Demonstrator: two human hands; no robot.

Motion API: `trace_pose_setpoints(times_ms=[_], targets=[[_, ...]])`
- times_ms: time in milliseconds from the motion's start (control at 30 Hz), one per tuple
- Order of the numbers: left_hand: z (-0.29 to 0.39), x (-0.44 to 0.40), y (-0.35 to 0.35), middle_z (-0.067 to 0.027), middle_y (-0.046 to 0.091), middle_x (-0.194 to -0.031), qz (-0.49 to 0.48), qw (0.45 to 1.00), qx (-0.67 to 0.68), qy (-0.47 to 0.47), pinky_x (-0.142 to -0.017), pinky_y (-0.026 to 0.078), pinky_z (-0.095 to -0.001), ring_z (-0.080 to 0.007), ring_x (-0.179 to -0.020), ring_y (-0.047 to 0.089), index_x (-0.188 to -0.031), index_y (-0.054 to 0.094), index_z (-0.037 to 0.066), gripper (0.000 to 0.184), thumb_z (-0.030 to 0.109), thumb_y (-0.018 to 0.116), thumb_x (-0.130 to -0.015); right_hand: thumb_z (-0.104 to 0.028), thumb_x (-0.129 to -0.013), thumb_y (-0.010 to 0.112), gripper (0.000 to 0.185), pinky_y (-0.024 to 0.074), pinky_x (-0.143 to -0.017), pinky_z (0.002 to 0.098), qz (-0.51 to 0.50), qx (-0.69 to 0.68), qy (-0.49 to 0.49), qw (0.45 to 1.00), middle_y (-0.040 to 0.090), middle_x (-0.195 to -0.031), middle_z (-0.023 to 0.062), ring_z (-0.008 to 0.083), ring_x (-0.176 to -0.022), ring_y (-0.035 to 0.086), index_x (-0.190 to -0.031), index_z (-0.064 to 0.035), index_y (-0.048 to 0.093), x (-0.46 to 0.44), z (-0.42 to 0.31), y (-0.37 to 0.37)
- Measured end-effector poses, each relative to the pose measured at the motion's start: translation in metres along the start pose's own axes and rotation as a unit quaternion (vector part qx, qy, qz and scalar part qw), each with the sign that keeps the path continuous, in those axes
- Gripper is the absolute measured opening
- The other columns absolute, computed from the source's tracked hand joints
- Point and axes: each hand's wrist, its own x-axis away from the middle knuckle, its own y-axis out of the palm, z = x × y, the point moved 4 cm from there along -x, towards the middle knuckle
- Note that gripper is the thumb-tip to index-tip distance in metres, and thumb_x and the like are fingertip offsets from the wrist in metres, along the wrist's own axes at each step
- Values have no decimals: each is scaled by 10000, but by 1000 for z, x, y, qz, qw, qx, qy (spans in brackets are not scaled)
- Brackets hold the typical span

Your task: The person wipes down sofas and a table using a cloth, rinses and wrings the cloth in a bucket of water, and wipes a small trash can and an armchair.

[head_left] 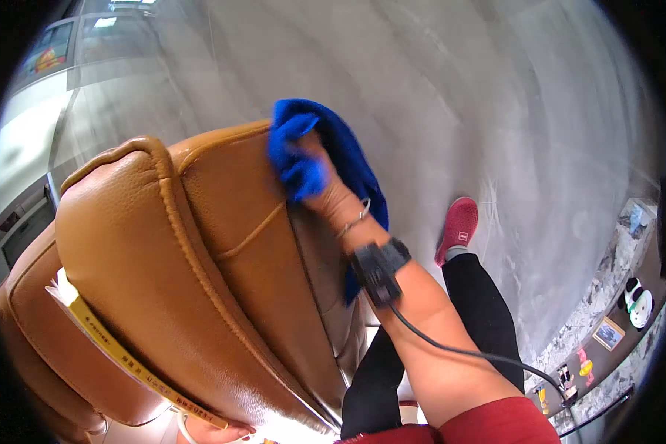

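Observation:
My right hand point(314, 174) is closed on a crumpled blue cloth point(351, 159) at the outer end of a brown leather sofa arm point(237, 189). Part of the cloth hangs down past my wrist, and motion blurs my fingers. My left hand point(218, 431) is at the bottom edge, around the near end of a thin book with a yellow spine point(133, 366). The book lies along the inner side of the padded armrest. Most of that hand's fingers are cut off or hidden.
Grey marbled floor point(436, 111) stretches beyond the sofa. My foot in a red shoe point(459, 228) stands on it. At right, a ledge holds a panda figure point(636, 303), a framed picture point(609, 333) and small figures. A black cable point(466, 354) runs from my right wrist device point(379, 272).

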Motion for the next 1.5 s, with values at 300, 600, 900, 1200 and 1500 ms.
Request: trace_pose_setpoints(times_ms=[300, 600, 900, 1200, 1500], targets=[[-9, 0, 0, -125, 624, -790, -14, 1000, 14, -10, -623, 518, -308, -206, -701, 617, -898, 599, -37, 177, 59, 634, -754, -210, -762, 560, 306, 315, -935, 342, -17, -356, 147, 923, 512, -984, 129, 265, -996, 461, -1023, -63, 497, 42, -86, -34], [-13, 0, -13, -155, 572, -1063, -41, 993, -40, -99, -826, 453, -384, -272, -969, 560, -1102, 554, 59, 338, 200, 603, -799, -175, -817, 498, 347, 333, -964, 407, 10, -221, 213, 951, 514, -1136, 217, 358, -1076, 468, -1130, -26, 510, -6, 93, 27], [-9, 0, -7, -123, 585, -931, -27, 994, 25, -99, -722, 492, -343, -228, -842, 578, -1046, 554, 30, 287, 133, 606, -783, -188, -865, 449, 355, 352, -949, 372, -112, 115, 314, 936, 497, -1153, 207, 324, -1079, 467, -1172, -11, 468, 52, 143, 22], [-13, 1, -2, -91, 597, -819, -45, 997, 16, -67, -632, 523, -309, -189, -732, 592, -984, 561, 11, 237, 87, 612, -766, -230, -887, 404, 380, 297, -1011, 376, -207, 346, 127, 906, 490, -1187, 176, 301, -1150, 427, -1228, -69, 449, 142, -43, 34], [27, -11, 14, -78, 610, -732, 16, 996, 4, -92, -592, 524, -298, -183, -656, 612, -852, 610, 1, 186, 136, 646, -729, -114, -780, 442, 186, 445, -753, 426, -212, 376, 140, 891, 607, -817, 216, 388, -802, 573, -807, -9, 593, 61, 69, 23]])
